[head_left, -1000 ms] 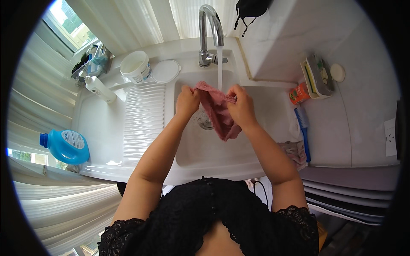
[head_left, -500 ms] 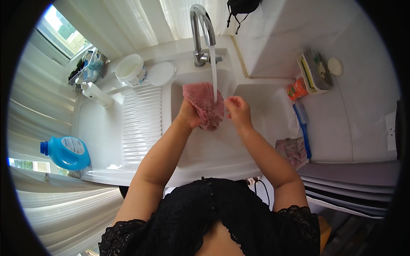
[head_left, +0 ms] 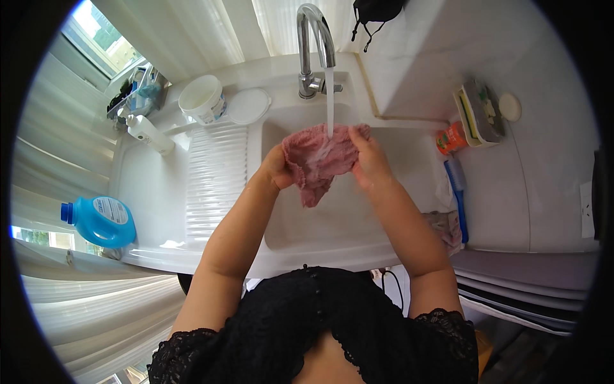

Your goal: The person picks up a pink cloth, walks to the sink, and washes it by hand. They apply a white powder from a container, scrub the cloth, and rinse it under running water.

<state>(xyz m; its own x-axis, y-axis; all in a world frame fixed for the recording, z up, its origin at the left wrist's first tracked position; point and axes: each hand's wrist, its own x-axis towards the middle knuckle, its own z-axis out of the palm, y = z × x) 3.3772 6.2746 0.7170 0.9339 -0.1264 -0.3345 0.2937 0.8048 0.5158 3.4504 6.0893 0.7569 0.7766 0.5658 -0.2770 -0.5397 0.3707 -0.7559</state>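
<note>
A wet pink cloth (head_left: 323, 157) with a crinkled edge is stretched between my two hands over the white sink (head_left: 332, 217). My left hand (head_left: 279, 168) grips its left side, fingers partly hidden by the fabric. At its upper right corner my right hand (head_left: 369, 157) pinches the cloth, thumb on top. Water runs from the chrome faucet (head_left: 314, 38) onto the middle of the cloth, which sags there, its lower tip hanging down.
Left of the basin lie a ribbed washboard (head_left: 216, 182), a white tub (head_left: 202, 101), its lid (head_left: 249, 106), a white bottle (head_left: 148, 134) and a blue detergent jug (head_left: 102, 221). On the right are a blue brush (head_left: 456, 185), an orange container (head_left: 451, 138) and a crumpled cloth (head_left: 446, 229).
My right hand, apart from the cloth before, has taken hold of its right side. The bunched cloth is now spread wide under the stream. The view has shifted slightly.
</note>
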